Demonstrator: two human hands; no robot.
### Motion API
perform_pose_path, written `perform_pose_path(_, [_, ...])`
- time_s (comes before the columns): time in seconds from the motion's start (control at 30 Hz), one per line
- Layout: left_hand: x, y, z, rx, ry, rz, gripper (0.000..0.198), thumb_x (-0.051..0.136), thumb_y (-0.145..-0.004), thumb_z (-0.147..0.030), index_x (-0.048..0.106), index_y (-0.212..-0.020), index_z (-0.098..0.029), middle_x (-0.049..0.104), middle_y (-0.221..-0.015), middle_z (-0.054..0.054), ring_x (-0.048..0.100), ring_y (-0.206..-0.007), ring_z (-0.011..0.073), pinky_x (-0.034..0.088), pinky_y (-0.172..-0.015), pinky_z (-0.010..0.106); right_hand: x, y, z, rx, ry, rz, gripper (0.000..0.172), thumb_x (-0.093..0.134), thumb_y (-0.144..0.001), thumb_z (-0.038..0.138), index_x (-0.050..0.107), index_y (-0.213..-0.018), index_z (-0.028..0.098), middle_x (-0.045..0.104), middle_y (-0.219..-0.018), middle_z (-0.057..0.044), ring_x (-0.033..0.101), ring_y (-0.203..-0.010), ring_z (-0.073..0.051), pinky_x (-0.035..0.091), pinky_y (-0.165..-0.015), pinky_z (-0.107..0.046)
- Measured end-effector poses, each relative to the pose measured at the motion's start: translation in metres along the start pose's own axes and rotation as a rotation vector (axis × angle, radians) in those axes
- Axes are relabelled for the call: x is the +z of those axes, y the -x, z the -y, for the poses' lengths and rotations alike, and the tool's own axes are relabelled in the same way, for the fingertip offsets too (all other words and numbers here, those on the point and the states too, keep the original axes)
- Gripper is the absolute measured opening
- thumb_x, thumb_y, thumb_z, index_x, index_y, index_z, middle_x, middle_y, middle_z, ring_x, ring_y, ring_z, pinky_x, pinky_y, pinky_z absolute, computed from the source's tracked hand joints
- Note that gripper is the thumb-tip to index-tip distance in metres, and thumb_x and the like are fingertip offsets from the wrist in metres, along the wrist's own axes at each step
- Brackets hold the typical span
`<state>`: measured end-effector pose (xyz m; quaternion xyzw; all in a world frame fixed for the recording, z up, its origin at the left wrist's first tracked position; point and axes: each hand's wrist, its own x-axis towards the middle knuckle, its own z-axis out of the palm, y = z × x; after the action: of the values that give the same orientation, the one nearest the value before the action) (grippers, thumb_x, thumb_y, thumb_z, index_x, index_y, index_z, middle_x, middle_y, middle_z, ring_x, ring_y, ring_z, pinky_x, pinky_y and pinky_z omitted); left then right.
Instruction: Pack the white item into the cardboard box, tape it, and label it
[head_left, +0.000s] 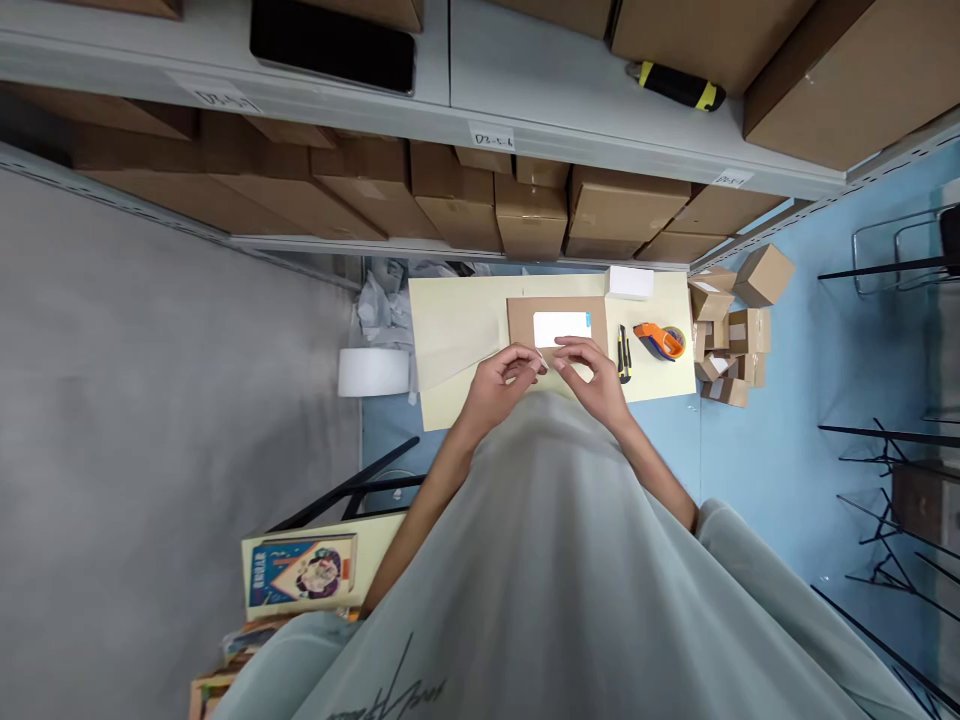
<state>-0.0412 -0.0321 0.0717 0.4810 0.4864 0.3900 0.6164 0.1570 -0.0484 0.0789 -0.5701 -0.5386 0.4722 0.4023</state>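
Observation:
A flat brown cardboard box (519, 322) lies on the cream table (457, 330), with a white label (555, 328) that has a blue corner. At the box's near edge, the fingertips of my left hand (511, 374) are pinched on a small white scrap (542, 360), too small to make out clearly. My right hand (592, 380) is just right of it, thumb and fingers apart, over the near edge of the box and label. Beside that hand lie a black and yellow utility knife (624, 354) and an orange and blue tape dispenser (660, 341).
A white box (630, 283) stands at the table's back. Above the table run grey shelves (540, 95) with cartons, a black phone-like slab (332, 45) and another cutter (676, 86). Small cartons (748, 330) are piled at right; a white roll (373, 372) is at left.

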Motion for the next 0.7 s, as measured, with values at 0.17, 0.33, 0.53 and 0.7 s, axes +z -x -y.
perform_pose_path(0.17, [0.005,0.001,-0.002,0.126,-0.09,0.014,0.023,0.073,-0.102,-0.044,0.075,-0.093,-0.023,0.075,-0.101,0.007,0.074,-0.094,0.02,0.064,-0.086,0.034,-0.001,0.001,0.012,-0.048,0.0,0.017,0.03,0.083,-0.099,0.058,0.082,-0.101,0.028,0.081,-0.121,-0.009,0.076,-0.118,-0.026,0.063,-0.102,-0.043])
perform_pose_path(0.33, [0.009,0.001,0.003,0.117,-0.108,0.019,0.019,0.073,-0.1,-0.041,0.074,-0.093,-0.023,0.074,-0.102,0.007,0.073,-0.097,0.0203,0.063,-0.089,0.035,-0.002,-0.001,0.004,0.031,-0.081,0.022,0.033,0.078,-0.1,0.058,0.079,-0.093,0.026,0.08,-0.106,-0.007,0.076,-0.105,-0.023,0.063,-0.096,-0.039])
perform_pose_path(0.53, [0.003,0.001,0.009,0.0,0.038,-0.06,0.027,0.076,-0.093,-0.047,0.067,-0.085,-0.023,0.073,-0.098,0.006,0.07,-0.091,0.0204,0.064,-0.088,0.037,-0.014,-0.005,-0.004,0.224,-0.165,-0.002,0.034,0.08,-0.093,0.059,0.076,-0.09,0.025,0.077,-0.094,-0.003,0.07,-0.09,-0.021,0.061,-0.089,-0.037])
perform_pose_path(0.7, [-0.018,0.004,0.012,-0.1,0.093,-0.15,0.032,0.079,-0.085,-0.052,0.067,-0.083,-0.023,0.074,-0.102,0.006,0.069,-0.092,0.0213,0.066,-0.091,0.04,-0.025,-0.009,-0.002,0.254,-0.205,-0.044,0.032,0.083,-0.09,0.058,0.076,-0.09,0.027,0.075,-0.092,-0.003,0.068,-0.09,-0.022,0.06,-0.09,-0.039])
